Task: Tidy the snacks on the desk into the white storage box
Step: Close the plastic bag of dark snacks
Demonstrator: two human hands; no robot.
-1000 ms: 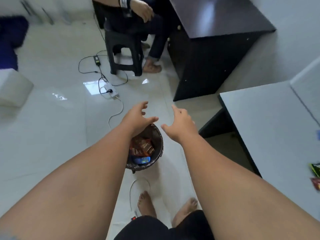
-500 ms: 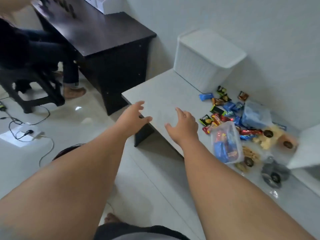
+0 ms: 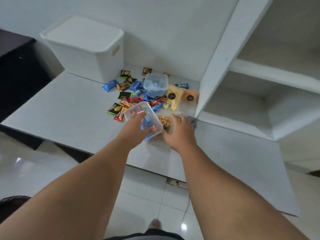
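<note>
Head view. Item: clear tub (image 3: 138,110) of wrapped sweets, on the tabletop (image 3: 60,115), under the left hand (image 3: 136,126), whose fingers curl round its near end. Right hand (image 3: 180,132) is just beside it, over a bag of round biscuits (image 3: 164,120); its grip is blurred and cannot be told. Loose packets (image 3: 129,99) lie beyond both hands. White storage box (image 3: 86,54), lid on, stands well beyond the left hand. Handling, judged: tub light, stiff, smooth-walled, possibly slippery; take hold across opposite walls.

The clear plastic tub (image 3: 138,108) before me looks smooth and shiny. The white plastic storage box (image 3: 83,66) has woven-textured walls and a smooth matt lid. The foil snack wrappers (image 3: 133,99) are glossy, the pale grey tabletop (image 3: 69,115) is matt, and the white floor tiles (image 3: 142,187) gleam.
</note>
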